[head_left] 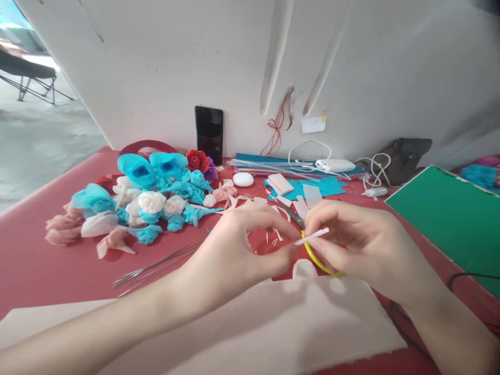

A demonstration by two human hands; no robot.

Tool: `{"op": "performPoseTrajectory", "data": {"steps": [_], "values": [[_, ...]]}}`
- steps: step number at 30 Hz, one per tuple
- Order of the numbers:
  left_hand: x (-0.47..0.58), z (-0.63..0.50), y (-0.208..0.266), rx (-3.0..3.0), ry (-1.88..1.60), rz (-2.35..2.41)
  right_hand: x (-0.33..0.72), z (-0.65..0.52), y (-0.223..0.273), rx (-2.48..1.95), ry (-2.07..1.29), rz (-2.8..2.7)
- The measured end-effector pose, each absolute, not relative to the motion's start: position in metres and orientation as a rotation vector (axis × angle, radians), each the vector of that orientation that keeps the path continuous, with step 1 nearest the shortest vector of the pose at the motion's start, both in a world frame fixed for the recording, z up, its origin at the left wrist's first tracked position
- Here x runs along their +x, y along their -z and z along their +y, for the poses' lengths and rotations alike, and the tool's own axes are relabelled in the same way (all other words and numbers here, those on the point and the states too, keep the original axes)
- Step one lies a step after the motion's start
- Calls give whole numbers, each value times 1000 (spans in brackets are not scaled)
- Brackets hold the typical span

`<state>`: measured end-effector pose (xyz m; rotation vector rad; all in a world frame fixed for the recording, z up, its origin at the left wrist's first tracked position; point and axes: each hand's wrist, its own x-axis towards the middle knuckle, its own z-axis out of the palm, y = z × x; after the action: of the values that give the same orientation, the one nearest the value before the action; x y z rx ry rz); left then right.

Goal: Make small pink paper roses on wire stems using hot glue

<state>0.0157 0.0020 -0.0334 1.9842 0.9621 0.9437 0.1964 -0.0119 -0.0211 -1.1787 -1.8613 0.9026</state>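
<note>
The left hand (242,242) pinches 1 pale strip (319,234), its long axis slanting rightward and slightly up; the right hand's (363,245) grip I cannot tell.

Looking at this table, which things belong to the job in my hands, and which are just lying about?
Probably the job's:
slim pale strip, pinched by left hand and right hand
pale sheet
yellow-handled scissors
thin wires
artificial flowers

Probably just lying about:
black phone
rounded white case
dark bag
</note>
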Motion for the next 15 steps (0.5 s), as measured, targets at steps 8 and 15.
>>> {"op": "performPoseTrajectory", "data": {"steps": [8,15], "values": [[21,-18,31,2235,-850,700,193,-11,32,-1175,-829,-1433],[27,-13,42,1560,-797,913,182,-17,32,-1021,-1241,-1162]]}}
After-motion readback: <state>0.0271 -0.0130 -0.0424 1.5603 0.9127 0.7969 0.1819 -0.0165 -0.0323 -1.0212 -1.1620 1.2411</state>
